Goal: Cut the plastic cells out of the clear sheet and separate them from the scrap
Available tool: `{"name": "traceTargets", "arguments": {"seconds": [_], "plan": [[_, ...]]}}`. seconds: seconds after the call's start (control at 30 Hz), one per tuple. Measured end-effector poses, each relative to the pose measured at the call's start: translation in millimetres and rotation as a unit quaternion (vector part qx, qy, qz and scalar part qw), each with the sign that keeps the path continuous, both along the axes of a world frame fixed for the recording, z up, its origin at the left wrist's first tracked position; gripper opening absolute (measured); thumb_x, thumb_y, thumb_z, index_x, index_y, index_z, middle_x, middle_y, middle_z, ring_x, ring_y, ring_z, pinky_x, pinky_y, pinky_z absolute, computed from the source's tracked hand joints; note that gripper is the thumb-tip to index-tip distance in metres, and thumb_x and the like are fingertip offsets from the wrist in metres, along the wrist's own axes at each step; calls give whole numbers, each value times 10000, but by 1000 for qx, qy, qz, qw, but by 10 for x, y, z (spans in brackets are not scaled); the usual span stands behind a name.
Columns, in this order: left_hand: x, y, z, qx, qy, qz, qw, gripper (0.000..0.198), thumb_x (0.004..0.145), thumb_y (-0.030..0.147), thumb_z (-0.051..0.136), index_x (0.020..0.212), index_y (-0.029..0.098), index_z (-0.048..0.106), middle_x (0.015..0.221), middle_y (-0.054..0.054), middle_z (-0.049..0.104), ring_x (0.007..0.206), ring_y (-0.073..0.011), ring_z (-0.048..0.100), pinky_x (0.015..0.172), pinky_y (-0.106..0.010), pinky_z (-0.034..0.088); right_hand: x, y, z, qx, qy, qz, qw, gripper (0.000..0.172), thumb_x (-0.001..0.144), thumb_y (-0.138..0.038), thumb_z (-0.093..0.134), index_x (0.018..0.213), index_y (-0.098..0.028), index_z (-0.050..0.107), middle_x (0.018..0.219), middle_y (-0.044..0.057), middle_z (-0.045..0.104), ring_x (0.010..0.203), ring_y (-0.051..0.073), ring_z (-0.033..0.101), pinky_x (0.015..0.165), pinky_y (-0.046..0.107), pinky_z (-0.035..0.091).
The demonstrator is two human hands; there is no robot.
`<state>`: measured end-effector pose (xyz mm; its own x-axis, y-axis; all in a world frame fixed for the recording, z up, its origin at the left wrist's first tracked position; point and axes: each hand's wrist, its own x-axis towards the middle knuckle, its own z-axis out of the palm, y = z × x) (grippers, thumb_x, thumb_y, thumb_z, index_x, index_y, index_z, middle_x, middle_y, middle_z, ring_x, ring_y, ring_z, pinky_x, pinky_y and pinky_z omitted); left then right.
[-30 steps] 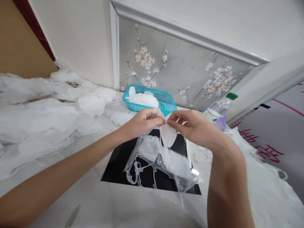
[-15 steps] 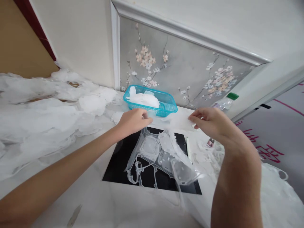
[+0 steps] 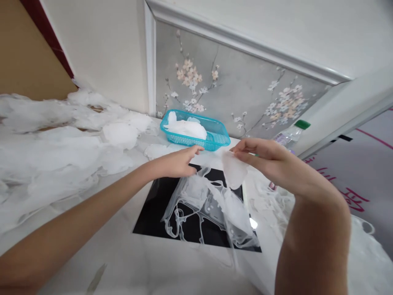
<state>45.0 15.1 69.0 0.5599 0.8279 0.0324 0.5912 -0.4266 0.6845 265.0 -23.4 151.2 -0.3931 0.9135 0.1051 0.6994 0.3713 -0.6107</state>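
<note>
My right hand [image 3: 260, 157] pinches a thin, translucent white piece [image 3: 235, 170] between thumb and fingers, and it hangs down from them. To its left my left hand [image 3: 179, 162] is open and holds nothing, thumb and fingers apart, over the far edge of a black mat [image 3: 152, 209]. On the mat lies a clear plastic tray [image 3: 215, 209] with translucent frames and thin strips tangled over it. Behind my hands stands a blue basket [image 3: 215, 143], which bears a white, flattened stack of pieces [image 3: 187, 129].
A large heap of whitish translucent sheets [image 3: 58, 151] covers the left side. Right of the mat lie loose scrap strips [image 3: 267, 205], with a green-capped bottle [image 3: 293, 133] behind. A floral picture panel [image 3: 233, 78] is on the wall, and a bulky whitish bag [image 3: 365, 254] sits at lower right.
My right hand has moved left and turned, and the translucent piece now hangs from it. My left hand has opened. Some strips on the tray have shifted.
</note>
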Motion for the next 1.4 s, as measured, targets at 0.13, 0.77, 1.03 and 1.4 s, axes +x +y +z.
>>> {"name": "traceTargets", "arguments": {"seconds": [0.13, 0.77, 1.03, 1.4], "plan": [[147, -122, 106, 44, -48, -24, 998, 485, 837, 305, 494, 1310, 209, 449, 1382, -84, 479, 1248, -220, 435, 883, -297, 409, 37, -24, 46, -23, 36, 6, 999, 166, 855, -290, 515, 724, -195, 553, 709, -11, 554, 601, 94, 473, 542, 214, 384], [289, -229, 157, 92, -76, 62, 991, 228, 816, 380, 549, 746, 186, 647, 686, 2, 633, 622, -116, 534, 556, -238, 346, -106, 23, -82, -20, -45, -26, 998, 150, 835, -259, 478, 803, -180, 601, 815, 24, 645, 707, 138, 579, 604, 259, 425], [293, -234, 170, 101, -116, 105, 983, 211, 789, 346, 555, 668, 179, 602, 675, 8, 616, 603, -109, 520, 534, -231, 344, -214, -78, -57, -126, -162, -56, 977, 345, 750, -544, 562, 740, -200, 581, 740, 17, 637, 604, 141, 550, 492, 257, 378], [295, -215, 168, 49, -178, 111, 977, 246, 806, 368, 549, 666, 167, 581, 607, 17, 563, 551, -94, 484, 504, -222, 325, -306, -57, -91, -146, -137, -34, 979, 259, 836, -412, 449, 795, -189, 574, 794, 20, 623, 632, 133, 560, 501, 256, 353]]}}
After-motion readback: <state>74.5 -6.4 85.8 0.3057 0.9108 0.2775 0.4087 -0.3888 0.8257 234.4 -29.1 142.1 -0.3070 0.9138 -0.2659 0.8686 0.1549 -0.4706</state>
